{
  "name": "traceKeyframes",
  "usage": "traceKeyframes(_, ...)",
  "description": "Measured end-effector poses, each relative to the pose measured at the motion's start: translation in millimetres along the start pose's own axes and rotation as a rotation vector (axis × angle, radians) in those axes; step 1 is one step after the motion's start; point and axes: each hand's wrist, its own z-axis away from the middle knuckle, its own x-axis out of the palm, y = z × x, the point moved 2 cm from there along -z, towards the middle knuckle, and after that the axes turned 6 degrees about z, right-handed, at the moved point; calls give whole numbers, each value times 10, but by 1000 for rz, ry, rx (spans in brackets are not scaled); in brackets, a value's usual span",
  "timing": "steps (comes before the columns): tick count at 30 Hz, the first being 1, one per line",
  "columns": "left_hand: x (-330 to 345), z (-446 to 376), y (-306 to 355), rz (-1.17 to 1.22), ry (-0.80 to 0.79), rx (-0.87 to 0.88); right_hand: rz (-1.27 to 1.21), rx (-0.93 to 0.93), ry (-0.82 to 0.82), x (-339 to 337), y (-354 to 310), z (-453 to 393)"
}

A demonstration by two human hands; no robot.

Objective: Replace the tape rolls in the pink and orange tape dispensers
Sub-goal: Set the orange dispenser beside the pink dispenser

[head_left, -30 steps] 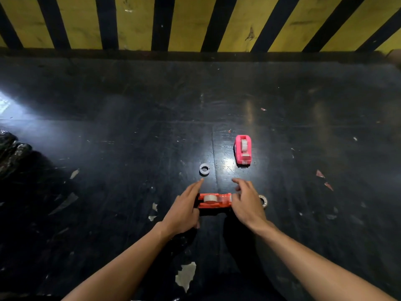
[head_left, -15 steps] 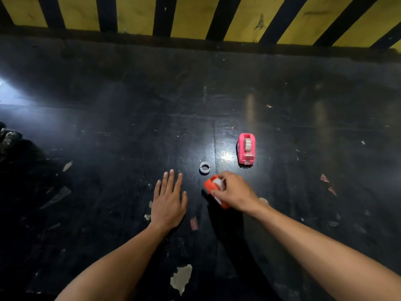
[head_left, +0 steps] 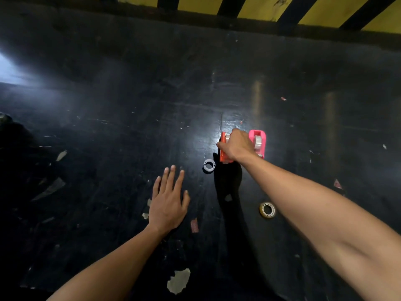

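My right hand (head_left: pixel 237 146) grips the orange tape dispenser (head_left: pixel 224 156) from above, holding it down on the black floor right beside the pink tape dispenser (head_left: pixel 258 142). The pink one stands upright with a tape roll showing in its slot. A small grey empty core ring (head_left: pixel 209 165) lies just left of the orange dispenser. A yellowish tape roll (head_left: pixel 267 210) lies flat on the floor under my right forearm. My left hand (head_left: pixel 168 200) rests flat on the floor with fingers spread, holding nothing.
The floor (head_left: pixel 130 105) is dark, glossy and scuffed, with peeled paint patches (head_left: pixel 179 280) and small scraps of tape (head_left: pixel 194 225). A yellow and black striped wall (head_left: pixel 325 11) runs along the far edge. A dark crumpled object (head_left: pixel 6 124) sits at the far left.
My right hand carried the orange dispenser away from me and set it beside the pink one. My left hand let go and now lies flat on the floor. The yellowish roll is uncovered.
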Motion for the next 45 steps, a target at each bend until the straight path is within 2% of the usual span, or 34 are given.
traceKeyframes(10,-2,8,0,11,13,10,-6,4,-70,-48,-16,25)
traceKeyframes(15,-29,2,12,31,26,16,-120,-49,-24,-207,102,297)
traceKeyframes(19,-105,-79,53,99,46,-38,-122,-71,7,-266,365,619)
traceKeyframes(22,-211,-251,183,146,32,-45,23,-69,-105,-220,659,919)
traceKeyframes(25,-258,-427,382,260,-34,37,275,5,-311,-105,942,1205)
traceKeyframes(27,-247,-541,501,311,-93,97,377,43,-389,-25,1050,1342)
traceKeyframes(31,-262,-734,645,272,-202,121,390,-4,-405,65,1028,1395)
traceKeyframes(34,-328,-808,571,340,-163,109,292,-136,-409,113,778,1319)
traceKeyframes(39,-488,-1088,114,339,-68,31,78,-430,-273,146,53,976)
traceKeyframes(42,-658,-1280,-45,315,-26,1,195,-564,-79,135,-344,648)
traceKeyframes(45,-730,-1445,-108,280,-9,-18,403,-579,72,165,-549,297)
